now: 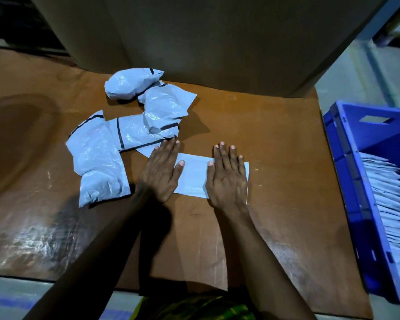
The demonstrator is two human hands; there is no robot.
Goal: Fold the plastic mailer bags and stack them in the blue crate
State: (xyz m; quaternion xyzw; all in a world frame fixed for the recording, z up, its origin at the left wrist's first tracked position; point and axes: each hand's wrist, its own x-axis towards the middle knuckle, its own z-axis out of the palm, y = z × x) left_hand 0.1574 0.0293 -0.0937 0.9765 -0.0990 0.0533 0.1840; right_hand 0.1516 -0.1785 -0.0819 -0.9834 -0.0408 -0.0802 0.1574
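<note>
Folded mailer bag flat on brown table, pinned under left hand and right hand, fingers straight, pressing; plastic likely light, slick, springy; pinch along creased edge; loose bags left; blue crate right, part-filled.

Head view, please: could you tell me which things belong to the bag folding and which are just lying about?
Job: flat bag pressed under left hand and right hand; crumpled bags; crate holding folded bags.
Lying about: cardboard box; brown board.
</note>
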